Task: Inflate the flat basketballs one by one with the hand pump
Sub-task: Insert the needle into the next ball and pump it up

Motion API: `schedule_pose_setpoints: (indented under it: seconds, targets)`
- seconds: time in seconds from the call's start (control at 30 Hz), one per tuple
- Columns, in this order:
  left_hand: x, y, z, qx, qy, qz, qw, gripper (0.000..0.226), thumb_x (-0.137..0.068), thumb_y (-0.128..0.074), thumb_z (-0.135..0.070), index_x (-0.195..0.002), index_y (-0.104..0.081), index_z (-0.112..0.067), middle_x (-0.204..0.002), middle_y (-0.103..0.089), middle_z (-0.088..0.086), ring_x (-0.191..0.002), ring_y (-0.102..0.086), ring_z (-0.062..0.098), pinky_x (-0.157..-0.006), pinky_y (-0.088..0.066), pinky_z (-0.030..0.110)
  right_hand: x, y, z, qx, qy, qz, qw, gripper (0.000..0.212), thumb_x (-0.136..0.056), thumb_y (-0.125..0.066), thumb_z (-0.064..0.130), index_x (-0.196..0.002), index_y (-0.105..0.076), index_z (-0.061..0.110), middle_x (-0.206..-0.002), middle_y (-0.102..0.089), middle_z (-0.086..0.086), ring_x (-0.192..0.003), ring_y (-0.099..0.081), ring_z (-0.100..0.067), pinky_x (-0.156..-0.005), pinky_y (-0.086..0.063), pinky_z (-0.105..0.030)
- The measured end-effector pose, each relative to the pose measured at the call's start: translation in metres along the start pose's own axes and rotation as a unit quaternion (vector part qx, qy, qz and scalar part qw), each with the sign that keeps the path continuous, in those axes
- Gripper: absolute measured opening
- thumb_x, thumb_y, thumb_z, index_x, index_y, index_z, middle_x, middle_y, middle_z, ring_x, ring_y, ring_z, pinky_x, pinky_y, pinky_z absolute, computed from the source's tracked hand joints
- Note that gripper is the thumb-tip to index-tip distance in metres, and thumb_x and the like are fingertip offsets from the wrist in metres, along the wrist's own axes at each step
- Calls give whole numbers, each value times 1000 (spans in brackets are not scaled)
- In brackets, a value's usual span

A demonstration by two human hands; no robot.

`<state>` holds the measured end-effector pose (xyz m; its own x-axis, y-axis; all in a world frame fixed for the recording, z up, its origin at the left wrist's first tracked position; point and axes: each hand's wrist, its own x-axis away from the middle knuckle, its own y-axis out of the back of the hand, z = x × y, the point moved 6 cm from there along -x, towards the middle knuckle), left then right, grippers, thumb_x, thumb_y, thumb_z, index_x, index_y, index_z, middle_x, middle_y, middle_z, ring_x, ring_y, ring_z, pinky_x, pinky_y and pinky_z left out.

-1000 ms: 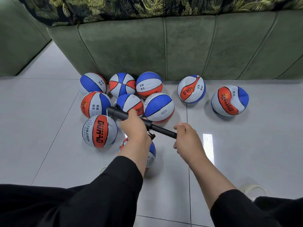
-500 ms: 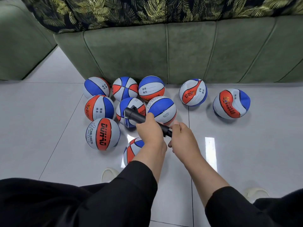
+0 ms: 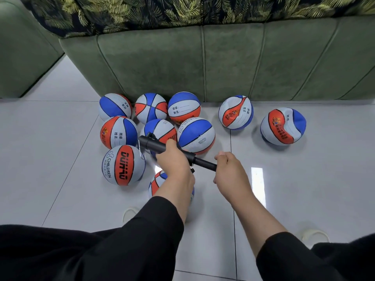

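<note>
A black hand pump (image 3: 154,146) is held level above the floor. My left hand (image 3: 174,165) is wrapped around its barrel. My right hand (image 3: 229,171) grips the handle end, with a short length of the piston rod (image 3: 205,163) showing between the hands. Under my left wrist lies a red, white and blue basketball (image 3: 158,183), mostly hidden by the arm. A thin hose runs down from the pump toward it. Several more basketballs sit in a cluster, one marked CHILDREN (image 3: 123,165). Two dented balls (image 3: 235,112) (image 3: 283,126) lie apart on the right.
A green sofa (image 3: 203,63) stands right behind the balls, with a leaf-print cover on top. A second green seat (image 3: 22,49) is at far left. Pale slippers (image 3: 129,213) (image 3: 314,235) and my black-clad knees frame the white tiled floor (image 3: 304,179).
My right hand has pulled the handle back out to the right after pushing it in half a second ago. The rod shows again. The camera view has shifted slightly.
</note>
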<state>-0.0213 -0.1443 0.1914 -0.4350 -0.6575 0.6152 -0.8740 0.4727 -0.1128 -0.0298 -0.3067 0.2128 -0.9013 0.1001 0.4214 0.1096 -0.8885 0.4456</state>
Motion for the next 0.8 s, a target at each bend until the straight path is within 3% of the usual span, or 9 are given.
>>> schedule_pose_setpoints:
  seconds: [0.23,0.43,0.63,0.8]
  targets:
    - [26,-13,9,-24,-26,21,999,27,-93,-60,-19,-118,-58,-10,-86,-62,5,-70,-59,20,-61,-49,31,0,-10,13,-27,17,-10,999,37,-110,-29,38,-96,-53,14,-81,-60,-4,-82,-61,-30,-76,-47,-42]
    - [15,-10,11,-38,6,50,998,17,-91,-62,-25,-106,-58,-18,-84,-61,6,-73,-59,23,-63,-51,33,4,-6,6,4,28,24,999,43,-108,-26,50,-107,-58,20,-86,-70,-9,-82,-65,-29,-83,-56,-49]
    - [-13,5,-12,-27,-9,3,1000,4,-94,-62,-22,-95,-58,-21,-78,-56,1,-65,-54,16,-56,-49,26,3,10,-16,-5,-10,27,1000,36,-108,-30,41,-118,-60,23,-89,-69,-8,-61,-59,-14,-79,-52,-38]
    - [-10,1,-5,-23,-5,7,1000,7,-94,-61,-26,-97,-56,-24,-82,-58,4,-71,-54,18,-56,-47,26,-2,9,-10,1,2,17,1000,36,-105,-30,37,-115,-59,19,-99,-68,-16,-83,-66,-33,-90,-55,-51]
